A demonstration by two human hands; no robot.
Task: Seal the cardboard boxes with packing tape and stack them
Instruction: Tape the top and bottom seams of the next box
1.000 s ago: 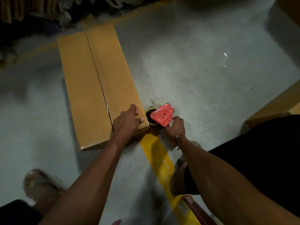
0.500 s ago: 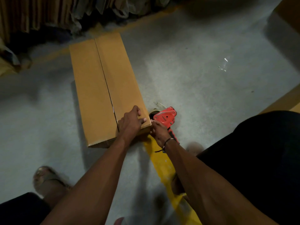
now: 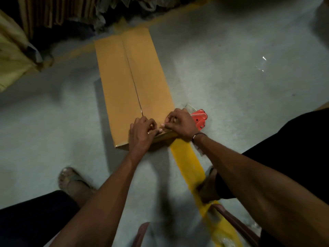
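A long cardboard box point(image 3: 131, 82) lies on the concrete floor, its two top flaps meeting along an untaped centre seam. My left hand point(image 3: 142, 131) rests on the box's near end beside the seam, fingers bent, fingertips pressing on the top. My right hand point(image 3: 179, 123) is at the near right corner with its fingers curled and pinched together, thumb tip next to my left thumb. What it pinches is too small to see. A red tape dispenser point(image 3: 200, 119) lies on the floor just behind my right hand, partly hidden by it.
A yellow painted floor line point(image 3: 188, 163) runs from the box toward me. My sandalled left foot point(image 3: 71, 179) is at lower left, my right foot point(image 3: 208, 189) on the line. Flattened cardboard and plastic wrap point(image 3: 58, 13) are piled along the far wall.
My right hand has left the dispenser's handle and moved left onto the box's near right corner. My left hand has slid down to the near edge. The view has shifted.
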